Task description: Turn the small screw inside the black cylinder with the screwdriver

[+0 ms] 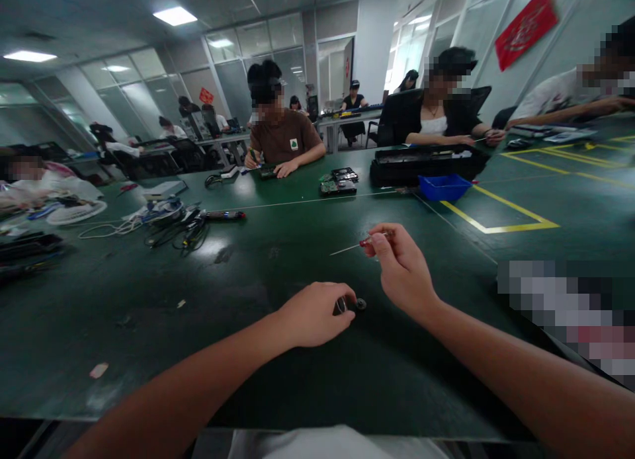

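Observation:
In the middle of the green table (238, 353), my left hand (317, 313) curls its fingers and thumb around a small dark part (340, 305) with a shiny edge, mostly hidden by the fingers. Just right of those fingertips lies a small round metallic piece (361, 305). Above and to the right, my right hand (401, 267) is closed on a screwdriver (364, 243) with a reddish handle. Its thin metal shaft points left, raised over the tabletop and apart from the small part.
Tangled cables (183, 224) and a dark rod-shaped tool (225, 215) lie left. Circuit boards (340, 181) sit ahead, near a blue bin (444, 188) and a long black case (421, 165). A co-worker in a brown shirt (282, 141) works opposite. Paper scraps (98, 370) lie front left.

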Tool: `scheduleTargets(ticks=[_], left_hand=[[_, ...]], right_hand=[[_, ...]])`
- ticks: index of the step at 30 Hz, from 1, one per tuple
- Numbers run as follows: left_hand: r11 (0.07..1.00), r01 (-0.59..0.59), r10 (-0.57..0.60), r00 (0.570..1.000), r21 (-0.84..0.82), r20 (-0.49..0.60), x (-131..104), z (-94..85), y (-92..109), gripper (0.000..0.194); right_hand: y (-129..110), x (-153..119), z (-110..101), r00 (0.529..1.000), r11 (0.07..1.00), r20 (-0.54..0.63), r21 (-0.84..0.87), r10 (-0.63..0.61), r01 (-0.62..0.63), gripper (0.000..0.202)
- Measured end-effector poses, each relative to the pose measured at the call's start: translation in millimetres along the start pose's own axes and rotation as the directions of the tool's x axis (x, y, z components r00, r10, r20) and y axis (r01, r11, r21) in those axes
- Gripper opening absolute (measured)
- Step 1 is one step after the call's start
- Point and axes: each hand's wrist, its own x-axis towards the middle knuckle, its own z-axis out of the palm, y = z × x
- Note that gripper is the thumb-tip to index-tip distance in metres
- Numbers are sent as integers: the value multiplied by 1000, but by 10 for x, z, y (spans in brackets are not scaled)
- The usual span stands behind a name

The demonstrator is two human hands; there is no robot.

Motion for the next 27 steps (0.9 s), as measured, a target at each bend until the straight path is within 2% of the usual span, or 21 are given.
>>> scheduleTargets(ticks=[2, 6, 10, 14, 18, 22, 25, 27], left_hand=[[991, -37, 33, 999, 129, 28, 81, 76, 7, 30], [953, -12, 2, 999, 303, 33, 237, 176, 12, 36], [945, -37, 15, 997, 325, 72, 301, 189, 33, 27], [959, -33, 15, 998, 281, 64, 261, 132, 16, 24], [991, 43, -46, 999, 125, 16, 156, -25, -101, 27], [982, 146, -157, 983, -117, -96, 12, -274, -350, 28], [906, 203, -280, 945, -372, -167, -129, -481, -607, 29], [788, 195, -386, 895, -583, -222, -244, -623, -781, 24]], right_hand=[[9, -3, 1, 1000, 1000, 7, -2, -3, 3, 18], [34, -5, -1, 1000, 1000, 19, 13, 0, 0, 18], [49, -7, -4, 999, 1000, 35, 6, -8, 8, 19], [31, -10, -7, 999, 1000, 43, 15, -1, 0, 19], [18, 0, -8, 998, 1000, 55, 18, 11, -12, 19], [37, 4, -13, 998, 1000, 62, 1, 12, -12, 20], [52, 0, -13, 998, 1000, 63, -1, 20, -20, 20], [57, 0, -8, 998, 1000, 62, -4, 23, -22, 19]])
